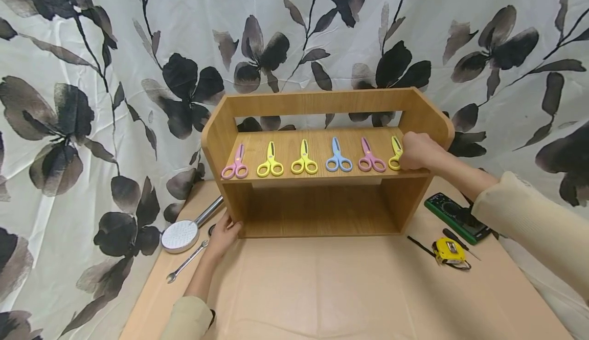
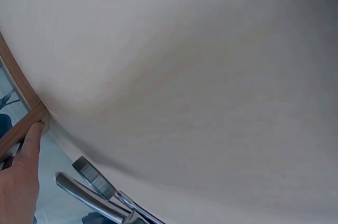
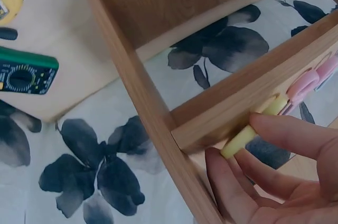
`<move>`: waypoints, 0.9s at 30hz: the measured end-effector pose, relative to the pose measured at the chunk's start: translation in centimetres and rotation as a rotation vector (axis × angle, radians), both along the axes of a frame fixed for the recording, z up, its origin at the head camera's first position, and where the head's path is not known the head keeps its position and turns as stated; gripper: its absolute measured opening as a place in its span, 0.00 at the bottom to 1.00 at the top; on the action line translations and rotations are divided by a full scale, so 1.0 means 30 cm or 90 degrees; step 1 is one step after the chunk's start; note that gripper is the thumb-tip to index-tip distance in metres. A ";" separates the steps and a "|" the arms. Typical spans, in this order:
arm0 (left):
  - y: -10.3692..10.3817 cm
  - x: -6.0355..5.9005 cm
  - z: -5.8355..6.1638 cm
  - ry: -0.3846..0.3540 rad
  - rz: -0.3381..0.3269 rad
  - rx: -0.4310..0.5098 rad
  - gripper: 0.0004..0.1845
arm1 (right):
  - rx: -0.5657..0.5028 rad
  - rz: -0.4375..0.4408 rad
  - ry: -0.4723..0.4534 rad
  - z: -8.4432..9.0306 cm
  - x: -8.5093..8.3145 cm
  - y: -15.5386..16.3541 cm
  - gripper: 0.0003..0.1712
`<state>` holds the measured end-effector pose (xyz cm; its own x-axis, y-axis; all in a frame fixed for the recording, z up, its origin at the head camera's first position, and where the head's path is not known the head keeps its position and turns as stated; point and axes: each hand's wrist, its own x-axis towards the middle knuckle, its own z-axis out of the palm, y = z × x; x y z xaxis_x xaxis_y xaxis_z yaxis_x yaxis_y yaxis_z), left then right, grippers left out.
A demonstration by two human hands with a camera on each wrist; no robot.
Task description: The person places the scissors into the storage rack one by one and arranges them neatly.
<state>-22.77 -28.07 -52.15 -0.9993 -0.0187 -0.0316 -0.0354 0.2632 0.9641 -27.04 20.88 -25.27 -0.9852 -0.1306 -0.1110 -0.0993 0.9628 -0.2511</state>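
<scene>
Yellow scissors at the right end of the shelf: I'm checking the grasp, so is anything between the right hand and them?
Nothing visible is. The right hand already touches the yellow scissors on the shelf, fingers around a yellow handle. The pink scissors lie beside them, apart.

Left hand [image 1: 224, 236] low, fingers straight; right hand [image 1: 416, 152] raised, fingers curled in a pinch.

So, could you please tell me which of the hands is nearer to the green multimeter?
Right. The right hand is up at the shelf's right end, above and left of the multimeter; the left hand rests at the shelf's lower left corner, far across.
</scene>
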 end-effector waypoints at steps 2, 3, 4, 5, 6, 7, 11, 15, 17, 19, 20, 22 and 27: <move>0.003 0.000 0.001 -0.002 -0.002 0.000 0.37 | 0.018 0.004 -0.014 0.005 -0.007 0.000 0.06; 0.004 0.000 0.001 -0.004 0.000 0.000 0.38 | 0.028 0.003 -0.022 0.008 -0.011 -0.002 0.06; 0.007 0.000 0.002 -0.004 0.001 0.002 0.38 | 0.039 0.004 -0.029 0.012 -0.014 -0.003 0.07; 0.008 0.000 0.003 -0.004 0.001 0.005 0.38 | 0.050 0.004 -0.036 0.015 -0.018 -0.005 0.08; 0.009 0.000 0.004 -0.005 0.001 0.007 0.38 | 0.058 0.005 -0.043 0.018 -0.019 -0.005 0.09; 0.011 -0.001 0.004 -0.004 0.001 0.007 0.38 | 0.065 0.004 -0.049 0.020 -0.023 -0.006 0.09; 0.013 -0.005 -0.002 -0.002 0.000 -0.002 0.39 | 0.072 0.003 -0.068 0.023 -0.032 -0.006 0.12; 0.016 -0.006 -0.008 -0.003 0.002 -0.013 0.38 | 0.068 0.003 -0.077 0.019 -0.040 -0.002 0.14; 0.017 -0.007 -0.010 0.000 0.000 -0.021 0.38 | 0.069 0.004 -0.079 0.018 -0.044 0.001 0.15; 0.021 -0.009 -0.011 -0.001 0.007 -0.024 0.38 | 0.070 0.005 -0.082 0.016 -0.048 0.004 0.15; 0.022 -0.010 -0.012 -0.001 0.008 -0.025 0.38 | 0.070 0.005 -0.085 0.015 -0.050 0.005 0.15; 0.024 -0.013 -0.014 -0.002 0.008 -0.028 0.39 | 0.072 0.007 -0.088 0.013 -0.053 0.009 0.14; 0.030 -0.019 -0.020 -0.004 0.007 -0.028 0.39 | 0.075 0.014 -0.085 0.006 -0.054 0.019 0.14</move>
